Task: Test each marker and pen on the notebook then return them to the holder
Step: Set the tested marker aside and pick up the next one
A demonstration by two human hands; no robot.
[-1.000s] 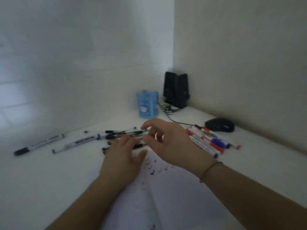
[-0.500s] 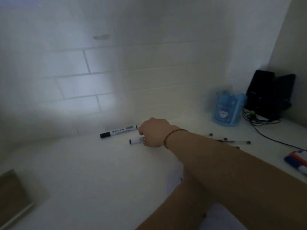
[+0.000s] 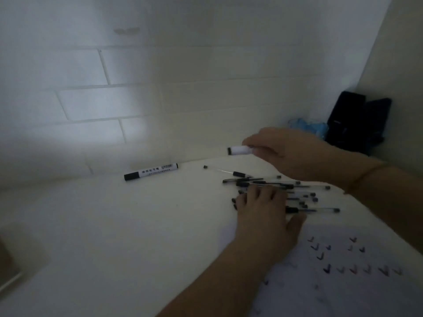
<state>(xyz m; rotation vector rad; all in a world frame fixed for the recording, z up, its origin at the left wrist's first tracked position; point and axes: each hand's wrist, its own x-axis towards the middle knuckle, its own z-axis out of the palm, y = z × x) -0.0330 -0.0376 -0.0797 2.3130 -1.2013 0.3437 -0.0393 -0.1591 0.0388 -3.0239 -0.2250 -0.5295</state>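
White desk (image 3: 114,236) — tiled wall (image 3: 137,99), dim corner

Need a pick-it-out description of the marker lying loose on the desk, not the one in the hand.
Start at the tiled wall behind the white desk. Just in front of its base lies a white marker, black cap pointing left. It lies alone, left of the pen pile, thicker than those clear pens.

There is just one camera, worn on the person's head. It looks forward and down at a white table (image 3: 114,236), from close up. A tiled wall (image 3: 160,76) fills the top of the picture, and the room's corner sits at the upper right. Both arms come in from the lower right. The wide lens bends the edges, and the picture is dim and a bit blurry.
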